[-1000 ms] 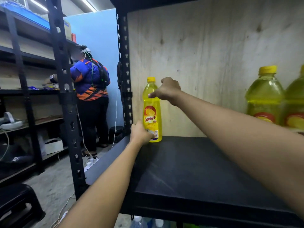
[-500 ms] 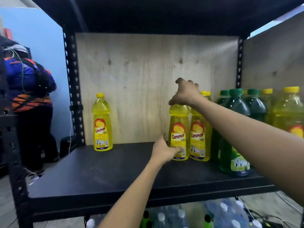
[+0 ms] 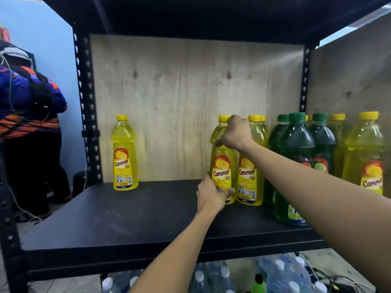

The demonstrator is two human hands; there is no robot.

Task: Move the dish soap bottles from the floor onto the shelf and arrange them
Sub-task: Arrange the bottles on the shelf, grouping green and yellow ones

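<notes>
The fingers [image 3: 233, 122] of the right hand [image 3: 237, 135] are curled over the neck and shoulder of a clear yellow plastic dish soap bottle [image 3: 222, 166] with a yellow cap. The fingers [image 3: 226, 193] of the left hand [image 3: 210, 194] wrap its base from the near left side. Both hands grip it. The bottle is upright, its foot on or just above the black shelf board [image 3: 127, 218]; I cannot tell which. One hand high and one low most likely keeps the tall, narrow bottle from tipping while it is squared up, label forward.

Just right of the fingers, touching or nearly so, stands a second yellow soap bottle [image 3: 248, 178] of the same kind. Beyond it, dark green bottles [image 3: 296, 144] and a larger yellow bottle [image 3: 368, 149] crowd that end, so there is no room that way.

Well to the left of the fingers a lone yellow bottle [image 3: 124, 155] stands by the black perforated upright [image 3: 86, 102], with bare board between. Behind the fingers is a plywood back panel [image 3: 179, 92]. Below them, under the board, lie wrapped clear water bottles [image 3: 279, 271]. Far left, outside the rack, stands another person [image 3: 25, 98].
</notes>
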